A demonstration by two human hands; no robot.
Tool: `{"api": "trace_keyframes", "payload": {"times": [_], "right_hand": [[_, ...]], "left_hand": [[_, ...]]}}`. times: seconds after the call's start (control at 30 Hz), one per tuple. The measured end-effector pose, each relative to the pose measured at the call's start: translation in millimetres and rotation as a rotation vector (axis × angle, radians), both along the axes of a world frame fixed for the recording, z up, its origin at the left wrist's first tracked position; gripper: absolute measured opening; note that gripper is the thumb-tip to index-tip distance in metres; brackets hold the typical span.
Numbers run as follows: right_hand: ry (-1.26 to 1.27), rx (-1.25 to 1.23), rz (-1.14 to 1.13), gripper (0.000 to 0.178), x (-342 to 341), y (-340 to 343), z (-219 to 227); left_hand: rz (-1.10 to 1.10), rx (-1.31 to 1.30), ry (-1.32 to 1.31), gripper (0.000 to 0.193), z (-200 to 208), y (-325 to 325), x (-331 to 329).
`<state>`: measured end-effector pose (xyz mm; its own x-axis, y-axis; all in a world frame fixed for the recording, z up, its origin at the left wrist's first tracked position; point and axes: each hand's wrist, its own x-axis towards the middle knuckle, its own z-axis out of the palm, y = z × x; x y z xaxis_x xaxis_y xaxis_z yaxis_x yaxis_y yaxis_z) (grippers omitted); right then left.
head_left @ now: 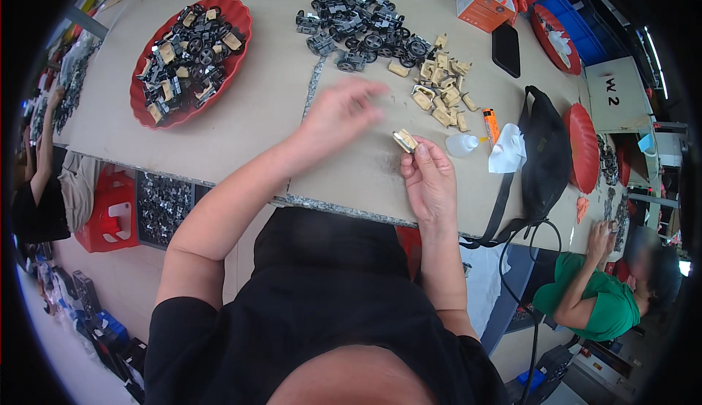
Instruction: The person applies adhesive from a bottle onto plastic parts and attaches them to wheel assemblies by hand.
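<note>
Right hand (pixel 430 178) pinches a little tan plastic part (pixel 404 140) at my fingertips, just above my palm. It looks light, hard and small, so I think holding its two side edges works best. Left hand (pixel 338 116) is open and blurry, reaching up toward the gray wheel pile (pixel 362 25).

Left hand (pixel 338 116) extended, blurred, seemingly open; right hand (pixel 430 178) pinched.
</note>
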<state>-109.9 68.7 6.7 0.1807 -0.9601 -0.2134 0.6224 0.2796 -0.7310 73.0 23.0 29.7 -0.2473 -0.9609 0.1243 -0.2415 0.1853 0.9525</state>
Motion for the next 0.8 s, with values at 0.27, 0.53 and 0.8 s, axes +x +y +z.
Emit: {"api": "trace_keyframes", "payload": {"times": [0.27,0.53,0.8], "right_hand": [[-0.041,-0.005,-0.002,0.016,0,1,0],[-0.04,0.01,0.001,0.017,-1,0,2],[-0.058,0.018,-0.016,0.016,-1,2,-1]], "left_hand": [[0.303,-0.486,-0.764,0.023,-11,-30,29],[0.133,-0.595,-0.64,0.027,12,-13,34],[-0.082,-0.409,-0.604,0.03,-9,-43,32]]}}
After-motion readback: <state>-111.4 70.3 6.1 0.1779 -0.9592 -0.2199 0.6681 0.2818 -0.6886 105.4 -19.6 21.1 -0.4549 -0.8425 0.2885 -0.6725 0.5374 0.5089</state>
